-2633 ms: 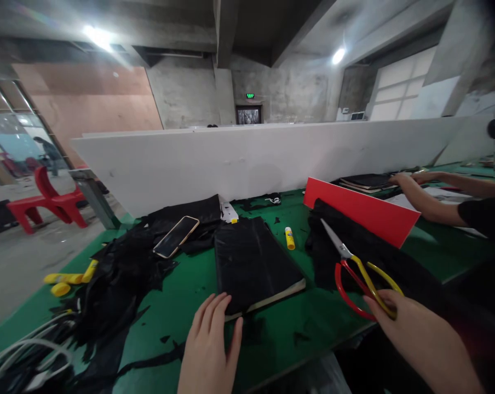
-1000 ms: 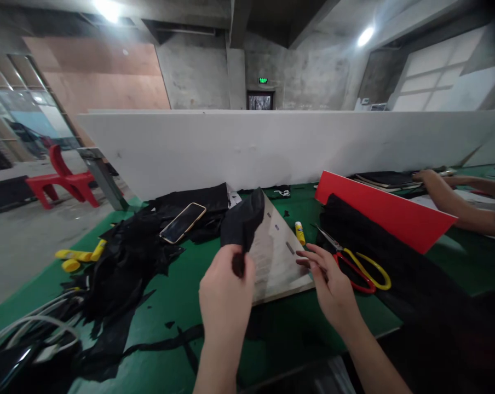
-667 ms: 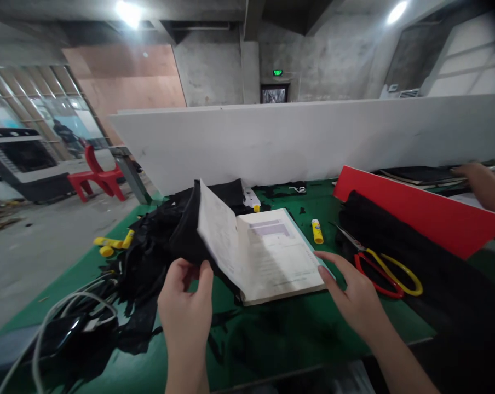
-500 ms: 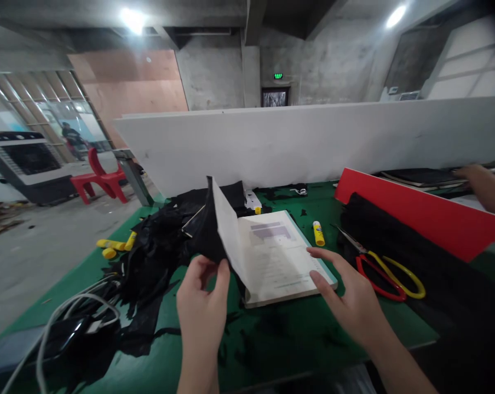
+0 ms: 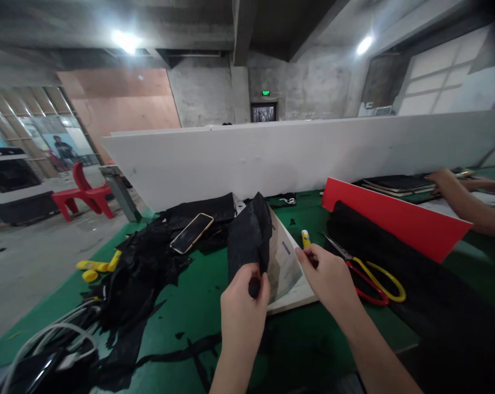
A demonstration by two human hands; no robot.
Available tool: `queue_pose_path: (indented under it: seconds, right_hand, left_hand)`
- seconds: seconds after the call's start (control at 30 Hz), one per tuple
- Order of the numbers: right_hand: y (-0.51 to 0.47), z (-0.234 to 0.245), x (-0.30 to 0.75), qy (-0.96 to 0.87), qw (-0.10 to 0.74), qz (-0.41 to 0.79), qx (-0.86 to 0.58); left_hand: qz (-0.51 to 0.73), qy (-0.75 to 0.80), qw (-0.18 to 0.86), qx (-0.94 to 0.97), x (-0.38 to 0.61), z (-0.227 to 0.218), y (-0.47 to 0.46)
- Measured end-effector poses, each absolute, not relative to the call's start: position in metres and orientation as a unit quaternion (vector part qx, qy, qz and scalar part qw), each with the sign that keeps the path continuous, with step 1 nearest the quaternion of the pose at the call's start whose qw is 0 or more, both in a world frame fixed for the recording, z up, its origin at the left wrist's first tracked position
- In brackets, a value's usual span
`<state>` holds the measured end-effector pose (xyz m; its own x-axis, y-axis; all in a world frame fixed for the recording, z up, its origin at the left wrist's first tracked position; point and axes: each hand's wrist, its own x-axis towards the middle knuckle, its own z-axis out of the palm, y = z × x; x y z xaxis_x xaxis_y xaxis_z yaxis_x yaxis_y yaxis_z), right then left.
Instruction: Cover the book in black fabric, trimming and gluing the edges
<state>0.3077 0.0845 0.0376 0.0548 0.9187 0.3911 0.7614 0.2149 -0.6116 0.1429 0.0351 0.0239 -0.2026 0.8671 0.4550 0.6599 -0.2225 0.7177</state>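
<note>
In front of me on the green table lies an open book [image 5: 297, 295], its black cover [image 5: 247, 241] lifted and folded over to the left. My left hand [image 5: 243, 306] is closed on the lower edge of that cover. At the outer edge of a lifted page [image 5: 283, 254], the thumb and fingers of my right hand [image 5: 332, 279] are pinched together. A yellow glue stick [image 5: 305, 238] stands just beyond my right fingers. Scissors [image 5: 374, 282] with red and yellow handles lie to the right on black material [image 5: 420, 290].
A phone [image 5: 192, 233] rests on black scraps [image 5: 136, 279] at left, near yellow glue sticks [image 5: 95, 266] and white cables [image 5: 62, 328]. A red board [image 5: 395, 216] leans at right. Behind it show another person's hands [image 5: 456, 191]. A white panel [image 5: 272, 158] spans the back.
My left hand has swung the black cover right, over the pages. My right hand has closed on a page edge, which is now raised. The phone is uncovered; the view shifted slightly.
</note>
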Motion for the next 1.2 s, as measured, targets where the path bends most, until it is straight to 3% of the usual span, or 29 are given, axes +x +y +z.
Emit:
queue_pose_path:
  seconds: [0.5,0.7,0.77,0.9,1.2]
  right_hand:
    - [0.100,-0.012,0.348,-0.696,0.272,0.098,-0.657]
    - [0.096,-0.024,0.355,-0.705,0.246,0.114,-0.655]
    - [0.095,-0.028,0.357,-0.709,0.239,0.121,-0.652]
    - [0.095,-0.036,0.361,-0.715,0.225,0.131,-0.649]
    - [0.096,-0.048,0.367,-0.713,0.228,0.092,-0.657]
  left_hand:
    - [0.584,0.666,0.038,0.463,0.091,0.033,0.019]
    - [0.647,0.683,0.079,0.331,0.070,0.013,0.003]
    - [0.619,0.701,0.101,0.339,0.065,0.002,-0.004]
    - [0.439,0.777,0.132,0.431,0.060,-0.024,-0.019]
    - [0.262,0.741,0.040,0.617,0.058,-0.050,-0.037]
